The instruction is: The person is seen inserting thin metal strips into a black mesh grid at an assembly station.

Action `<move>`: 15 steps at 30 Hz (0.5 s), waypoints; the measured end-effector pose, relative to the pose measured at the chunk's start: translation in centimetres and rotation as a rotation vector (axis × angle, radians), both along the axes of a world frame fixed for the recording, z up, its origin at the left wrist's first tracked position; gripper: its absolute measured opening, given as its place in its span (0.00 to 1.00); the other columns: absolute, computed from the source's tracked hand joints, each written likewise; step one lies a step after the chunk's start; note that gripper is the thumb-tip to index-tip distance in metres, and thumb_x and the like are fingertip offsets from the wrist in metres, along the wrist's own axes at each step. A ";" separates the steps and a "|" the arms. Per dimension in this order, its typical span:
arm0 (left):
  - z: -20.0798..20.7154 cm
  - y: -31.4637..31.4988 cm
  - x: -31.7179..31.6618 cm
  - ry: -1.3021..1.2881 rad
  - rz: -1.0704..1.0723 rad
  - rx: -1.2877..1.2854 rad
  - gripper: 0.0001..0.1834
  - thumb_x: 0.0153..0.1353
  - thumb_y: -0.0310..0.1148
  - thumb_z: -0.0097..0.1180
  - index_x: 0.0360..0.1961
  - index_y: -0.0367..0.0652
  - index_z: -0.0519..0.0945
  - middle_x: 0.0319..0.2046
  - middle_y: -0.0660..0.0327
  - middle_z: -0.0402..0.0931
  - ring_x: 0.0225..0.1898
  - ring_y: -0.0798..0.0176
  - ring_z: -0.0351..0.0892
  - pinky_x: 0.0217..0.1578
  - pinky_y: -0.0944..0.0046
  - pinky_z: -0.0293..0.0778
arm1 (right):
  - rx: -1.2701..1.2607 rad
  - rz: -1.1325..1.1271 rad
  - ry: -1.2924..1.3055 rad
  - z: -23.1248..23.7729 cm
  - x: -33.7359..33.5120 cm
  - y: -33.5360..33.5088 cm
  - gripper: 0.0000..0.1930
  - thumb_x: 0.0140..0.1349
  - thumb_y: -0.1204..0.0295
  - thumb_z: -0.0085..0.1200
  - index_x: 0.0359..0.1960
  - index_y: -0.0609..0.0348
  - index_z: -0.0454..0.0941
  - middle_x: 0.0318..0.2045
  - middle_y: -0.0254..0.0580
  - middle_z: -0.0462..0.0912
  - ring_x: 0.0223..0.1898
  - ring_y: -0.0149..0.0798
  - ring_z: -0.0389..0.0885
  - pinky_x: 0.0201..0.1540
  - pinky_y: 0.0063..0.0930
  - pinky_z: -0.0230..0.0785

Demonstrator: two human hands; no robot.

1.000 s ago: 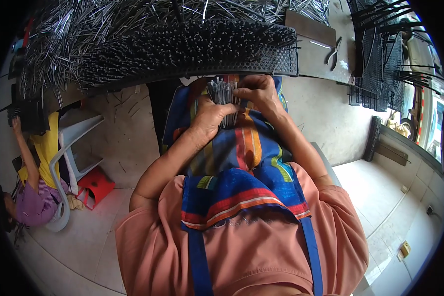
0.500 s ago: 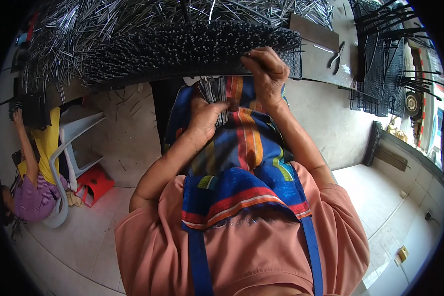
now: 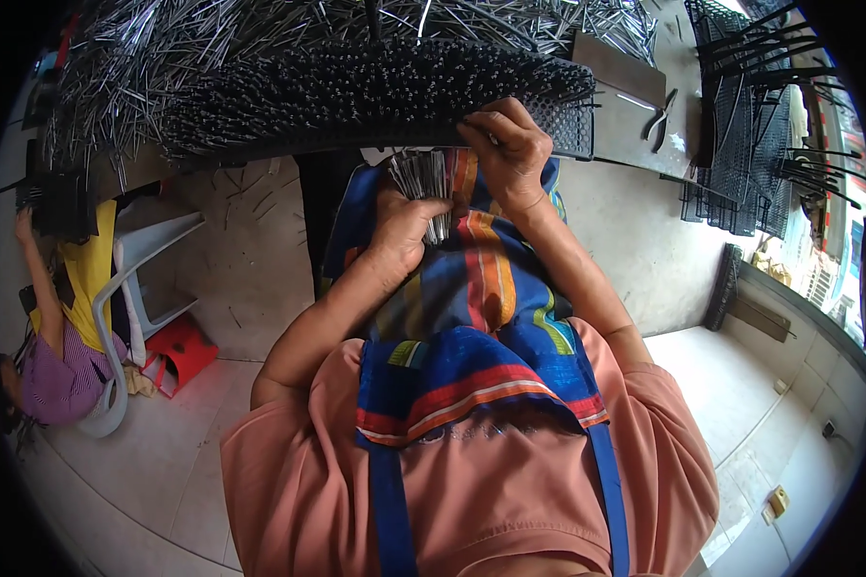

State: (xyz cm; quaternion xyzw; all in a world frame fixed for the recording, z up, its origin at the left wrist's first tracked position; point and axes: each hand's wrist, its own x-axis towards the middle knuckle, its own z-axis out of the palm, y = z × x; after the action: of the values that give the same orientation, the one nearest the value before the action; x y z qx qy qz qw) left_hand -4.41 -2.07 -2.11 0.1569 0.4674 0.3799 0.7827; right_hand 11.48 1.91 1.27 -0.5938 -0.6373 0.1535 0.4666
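Observation:
My left hand (image 3: 399, 234) is closed round a bundle of thin dark-grey metal strips (image 3: 421, 176), held upright over my lap with the thumb across its front. To its right, my right hand (image 3: 515, 159) is raised at the front edge of a long black perforated tray (image 3: 577, 123). Thumb and fingers are pinched together there; anything between them is too small to make out. Rows of short dark rods (image 3: 375, 91) stand densely packed in the tray, up to near its right end.
Loose metal strips (image 3: 202, 38) are heaped behind the tray. Pliers (image 3: 660, 120) and a brown board (image 3: 618, 69) lie to the right, near stacked black mesh racks (image 3: 741, 135). At left, a person in purple (image 3: 68, 385) sits on a grey chair (image 3: 116, 375) beside a red bag (image 3: 183, 354).
My right hand has moved a little left and its fingers have dropped slightly along the tray's front edge. My left hand still grips the bundle in nearly the same place.

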 end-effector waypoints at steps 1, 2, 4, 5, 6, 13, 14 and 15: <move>0.5 0.2 0.0 0.000 0.000 -0.001 0.25 0.46 0.07 0.55 0.48 0.34 0.76 0.41 0.55 0.80 0.37 0.58 0.84 0.36 0.60 0.84 | -0.005 -0.010 -0.108 0.2 0.0 -0.1 0.06 0.49 0.83 0.65 0.30 0.63 0.83 0.27 0.39 0.80 0.27 0.31 0.80 0.30 0.22 0.71; 1.1 0.3 0.0 -0.027 -0.008 -0.058 0.25 0.45 0.07 0.54 0.47 0.35 0.76 0.41 0.56 0.80 0.38 0.58 0.84 0.38 0.60 0.84 | -0.006 -0.010 -0.108 0.3 0.0 -0.1 0.06 0.49 0.83 0.65 0.30 0.63 0.83 0.27 0.39 0.80 0.27 0.31 0.80 0.30 0.22 0.71; 1.4 0.5 0.0 -0.054 -0.016 -0.115 0.26 0.45 0.07 0.54 0.47 0.35 0.76 0.41 0.56 0.81 0.38 0.58 0.84 0.39 0.60 0.84 | -0.056 -0.003 -0.014 0.6 -0.2 -0.1 0.07 0.50 0.81 0.65 0.32 0.61 0.84 0.26 0.40 0.80 0.26 0.35 0.80 0.29 0.24 0.72; 1.2 0.5 0.0 -0.050 -0.017 -0.079 0.25 0.45 0.07 0.54 0.47 0.35 0.77 0.40 0.56 0.81 0.38 0.58 0.84 0.39 0.60 0.84 | -0.056 -0.004 -0.014 0.4 -0.1 -0.1 0.07 0.50 0.81 0.65 0.32 0.61 0.84 0.26 0.40 0.80 0.26 0.35 0.80 0.29 0.24 0.72; 1.1 0.5 0.0 -0.046 -0.019 -0.044 0.25 0.44 0.07 0.53 0.46 0.35 0.77 0.40 0.56 0.81 0.38 0.58 0.84 0.39 0.60 0.84 | -0.040 0.019 -0.091 0.0 0.1 0.1 0.07 0.50 0.80 0.65 0.33 0.60 0.84 0.26 0.40 0.80 0.25 0.36 0.80 0.29 0.25 0.72; 2.8 0.8 0.1 -0.126 -0.107 -0.052 0.24 0.46 0.08 0.54 0.46 0.36 0.77 0.40 0.57 0.81 0.37 0.58 0.84 0.36 0.61 0.84 | -0.807 0.147 0.362 1.4 1.6 -1.6 0.06 0.53 0.78 0.62 0.33 0.65 0.83 0.26 0.40 0.84 0.27 0.27 0.80 0.31 0.23 0.71; 3.0 0.7 0.5 -0.139 -0.110 -0.026 0.24 0.46 0.08 0.54 0.46 0.37 0.77 0.39 0.57 0.81 0.36 0.59 0.84 0.35 0.61 0.84 | -0.885 0.170 0.378 1.5 1.7 -1.7 0.07 0.54 0.76 0.62 0.33 0.67 0.83 0.26 0.38 0.85 0.27 0.24 0.79 0.32 0.22 0.70; 3.1 0.6 0.7 -0.152 -0.113 -0.001 0.23 0.46 0.09 0.54 0.46 0.37 0.78 0.38 0.57 0.81 0.35 0.59 0.84 0.34 0.61 0.84 | -0.884 0.167 0.379 0.9 1.8 -2.0 0.07 0.54 0.76 0.62 0.33 0.67 0.83 0.26 0.38 0.85 0.27 0.24 0.79 0.32 0.22 0.70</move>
State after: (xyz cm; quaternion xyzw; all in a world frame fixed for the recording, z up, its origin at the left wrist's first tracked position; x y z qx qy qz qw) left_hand -3.68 -1.45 1.01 0.1533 0.3970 0.3459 0.8362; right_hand 13.33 -0.04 2.15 -0.6436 -0.4603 0.5519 0.2634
